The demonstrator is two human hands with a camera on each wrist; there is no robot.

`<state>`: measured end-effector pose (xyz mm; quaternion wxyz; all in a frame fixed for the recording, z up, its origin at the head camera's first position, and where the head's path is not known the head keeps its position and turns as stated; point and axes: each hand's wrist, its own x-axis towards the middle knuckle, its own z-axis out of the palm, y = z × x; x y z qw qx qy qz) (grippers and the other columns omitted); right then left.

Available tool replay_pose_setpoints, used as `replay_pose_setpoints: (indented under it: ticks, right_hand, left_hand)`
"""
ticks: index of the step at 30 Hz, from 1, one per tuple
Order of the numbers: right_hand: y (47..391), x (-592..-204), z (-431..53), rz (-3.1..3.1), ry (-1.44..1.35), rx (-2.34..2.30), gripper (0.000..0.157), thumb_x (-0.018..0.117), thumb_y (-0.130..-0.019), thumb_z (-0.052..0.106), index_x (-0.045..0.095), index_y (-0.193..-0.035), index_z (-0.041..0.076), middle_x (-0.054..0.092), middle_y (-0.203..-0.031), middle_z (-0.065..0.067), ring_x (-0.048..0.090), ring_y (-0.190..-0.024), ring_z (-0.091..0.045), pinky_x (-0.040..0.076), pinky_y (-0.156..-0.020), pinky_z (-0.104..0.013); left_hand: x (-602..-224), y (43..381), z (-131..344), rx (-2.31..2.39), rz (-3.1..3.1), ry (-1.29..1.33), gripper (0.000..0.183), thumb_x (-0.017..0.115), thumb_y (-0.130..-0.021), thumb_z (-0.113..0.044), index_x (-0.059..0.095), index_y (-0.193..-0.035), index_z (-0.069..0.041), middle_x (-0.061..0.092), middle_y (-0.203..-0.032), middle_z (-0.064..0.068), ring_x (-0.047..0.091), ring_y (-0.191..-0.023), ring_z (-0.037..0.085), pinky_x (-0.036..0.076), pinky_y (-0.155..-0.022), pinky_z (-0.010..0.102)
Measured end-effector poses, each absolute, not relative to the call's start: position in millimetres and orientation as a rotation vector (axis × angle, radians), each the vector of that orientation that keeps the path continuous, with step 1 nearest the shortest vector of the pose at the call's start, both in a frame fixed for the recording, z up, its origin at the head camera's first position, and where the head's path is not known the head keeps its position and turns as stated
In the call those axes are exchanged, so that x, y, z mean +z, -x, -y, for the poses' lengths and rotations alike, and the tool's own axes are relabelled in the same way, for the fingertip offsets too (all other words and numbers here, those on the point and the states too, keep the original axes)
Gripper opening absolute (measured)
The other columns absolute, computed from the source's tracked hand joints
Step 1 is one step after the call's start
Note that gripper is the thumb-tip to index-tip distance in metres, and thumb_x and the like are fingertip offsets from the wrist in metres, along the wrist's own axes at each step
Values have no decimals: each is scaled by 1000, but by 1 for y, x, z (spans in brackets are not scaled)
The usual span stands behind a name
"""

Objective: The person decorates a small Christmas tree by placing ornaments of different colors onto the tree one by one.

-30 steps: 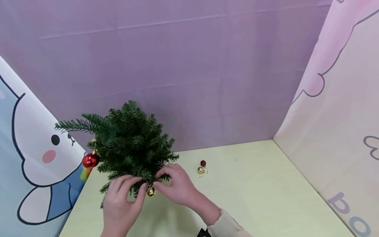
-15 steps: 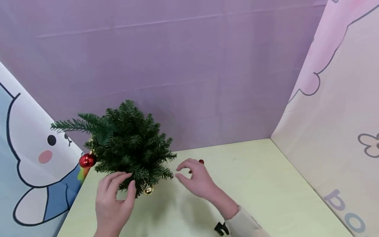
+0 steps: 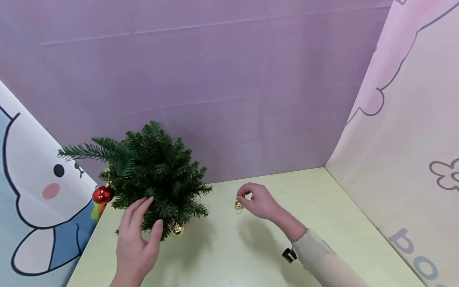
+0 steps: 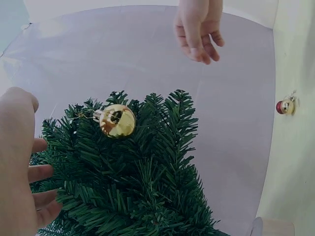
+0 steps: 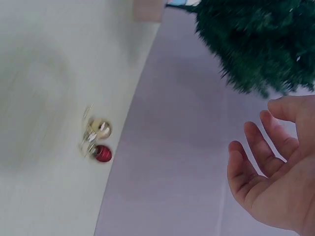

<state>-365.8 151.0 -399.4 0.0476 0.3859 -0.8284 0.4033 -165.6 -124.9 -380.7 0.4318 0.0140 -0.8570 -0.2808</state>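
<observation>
A small green artificial Christmas tree (image 3: 157, 175) stands at the left of the table. A gold bauble (image 4: 118, 121) hangs near its front, and a red bauble (image 3: 103, 195) on its left side. My left hand (image 3: 135, 235) is by the front branches, fingers spread and holding nothing; whether it touches them I cannot tell. To the tree's right, my right hand (image 3: 259, 201) is raised over the table with loosely bent fingers and nothing between them. Another gold bauble (image 5: 102, 129) and a small dark red bauble (image 5: 103, 153) lie together on the table, apart from that hand.
Purple cloth (image 3: 229, 99) closes off the back of the pale table (image 3: 222, 255). Printed panels stand at both sides, a cartoon animal (image 3: 39, 191) on the left one. A black clip-like piece (image 3: 289, 255) is by the right sleeve.
My right hand has left the bauble on the tree and moved right, towards the loose baubles. My left hand has drawn back slightly to the left, its fingers wider apart.
</observation>
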Motion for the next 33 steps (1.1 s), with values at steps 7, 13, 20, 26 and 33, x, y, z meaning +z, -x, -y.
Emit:
replay_pose_setpoints:
  ticks: [7,13,20,26,33]
  right_hand:
    - [393,-413,-152,2627,-1225,1067,6,67,-91,13,72,-89,12,67,-90,7,60,-89,-15,48,-77,-34]
    - [418,-439,-153,2757,-1212,889,15,65,-90,10,71,-104,8,69,-103,-9,62,-100,-27,48,-85,-43]
    - [436,-469,-155,2849,-1149,602,34,67,-90,15,65,-123,9,63,-117,-12,60,-107,-29,49,-89,-43]
    - [446,-477,-149,2880,-1152,525,39,66,-91,19,61,-129,12,61,-121,-12,59,-108,-29,50,-87,-43]
    - [450,-478,-137,2892,-1207,546,39,66,-91,18,60,-129,9,61,-122,-13,59,-109,-29,49,-90,-43]
  left_hand:
    - [-380,164,126,-735,2180,-34,52,60,-95,-14,46,-146,-14,39,-145,18,36,-131,39,32,-96,61]
    - [-380,162,130,-759,2192,-23,53,54,-99,-12,41,-150,-18,35,-148,18,34,-131,41,32,-94,62]
    - [-385,158,135,-793,2208,-81,54,51,-101,-13,35,-152,-19,31,-150,18,33,-131,42,32,-93,64]
    - [-387,153,136,-848,2168,-91,51,42,-105,-21,28,-154,-17,25,-154,15,28,-136,40,26,-105,59]
    - [-376,146,136,-1021,2077,-267,65,51,-101,-18,14,-154,-16,23,-155,11,27,-137,30,21,-110,38]
